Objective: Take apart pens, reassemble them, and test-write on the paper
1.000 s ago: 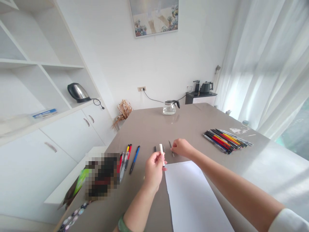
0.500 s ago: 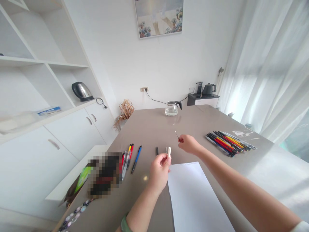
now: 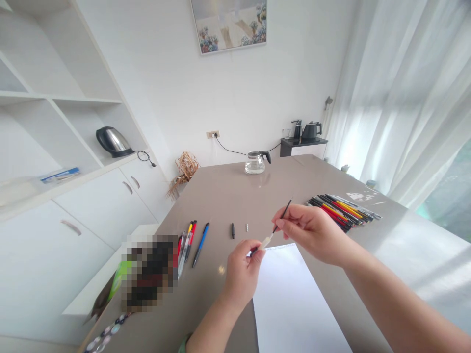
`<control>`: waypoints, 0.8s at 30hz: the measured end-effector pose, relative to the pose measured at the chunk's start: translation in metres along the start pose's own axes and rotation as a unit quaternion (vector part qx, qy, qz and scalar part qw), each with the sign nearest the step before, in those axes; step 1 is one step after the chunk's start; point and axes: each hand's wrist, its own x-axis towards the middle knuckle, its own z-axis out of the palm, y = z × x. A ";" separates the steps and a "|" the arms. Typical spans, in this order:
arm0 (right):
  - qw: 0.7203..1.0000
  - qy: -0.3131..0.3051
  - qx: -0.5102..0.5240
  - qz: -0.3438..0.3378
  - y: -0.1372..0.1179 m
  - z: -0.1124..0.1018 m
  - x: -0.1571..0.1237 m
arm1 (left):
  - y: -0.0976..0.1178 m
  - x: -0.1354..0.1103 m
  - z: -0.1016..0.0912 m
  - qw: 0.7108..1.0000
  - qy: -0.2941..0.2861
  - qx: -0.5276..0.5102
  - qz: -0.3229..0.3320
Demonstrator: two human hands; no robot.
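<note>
My left hand [image 3: 243, 267] is closed on a short white pen barrel [image 3: 265, 241], held just above the table near the top edge of a white sheet of paper [image 3: 294, 304]. My right hand [image 3: 312, 230] pinches a thin dark refill [image 3: 282, 215], whose lower end meets the open end of the barrel. On the table behind my hands lie a small black pen part [image 3: 233, 230] and a tiny spring [image 3: 247, 227].
A few pens [image 3: 191, 240] lie at the left beside a blurred-out object [image 3: 150, 272]. A row of several coloured pens [image 3: 342, 208] lies at the right. A glass jug [image 3: 255, 163] stands at the table's far edge. Beads [image 3: 106, 333] lie at the near left corner.
My right hand picked the thin refill off the table, raised it and brought it back to the white barrel. My left hand tilted the barrel toward the right hand.
</note>
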 end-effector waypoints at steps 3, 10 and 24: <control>1.000 -0.004 -0.028 -0.001 0.002 0.002 0.001 | 0.000 0.000 0.000 1.000 0.000 -0.006 -0.002; 0.998 -0.044 -0.037 0.010 0.010 0.006 0.005 | 0.000 0.000 -0.001 1.000 0.004 -0.028 -0.005; 0.998 -0.059 0.015 0.034 0.022 0.010 0.011 | -0.001 0.002 -0.003 0.999 0.015 -0.044 -0.022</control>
